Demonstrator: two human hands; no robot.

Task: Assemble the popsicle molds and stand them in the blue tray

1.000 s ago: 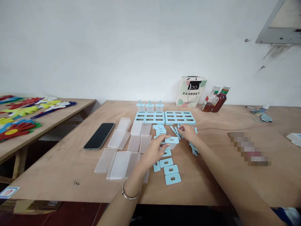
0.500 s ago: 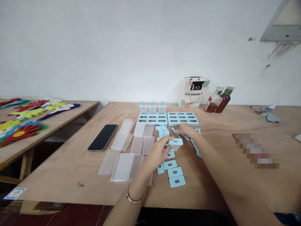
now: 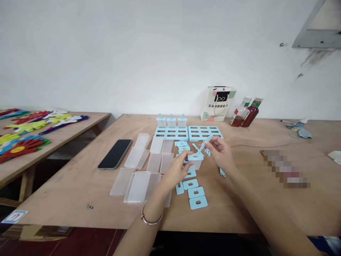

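My left hand [image 3: 179, 166] is closed on a clear popsicle mold [image 3: 196, 163] capped with a light blue lid. A light blue popsicle stick [image 3: 204, 145] is pinched in my right hand [image 3: 220, 153], slanting down with its lower end at the lid's slot; whether it has entered cannot be made out. Loose blue lids [image 3: 196, 192] lie in a column below and behind the left hand. More sticks [image 3: 222, 172] lie partly hidden under my right hand. Clear empty molds [image 3: 139, 185] spread to the left. Three molds with lids and sticks [image 3: 171, 122] stand upright behind a blue tray [image 3: 170, 134].
A second blue tray [image 3: 205, 133] adjoins the first. A phone [image 3: 115, 154] lies left of the molds. Toward the wall stand a paper bag [image 3: 217, 105] and two bottles [image 3: 245, 113]. A blurred-out flat item [image 3: 286, 169] lies right. Colorful gloves [image 3: 26, 145] cover the neighboring table.
My right hand has lifted a popsicle stick from the pile and brought it back toward me, over the mold's lid. My left hand still holds the lidded mold. The view shifted slightly.
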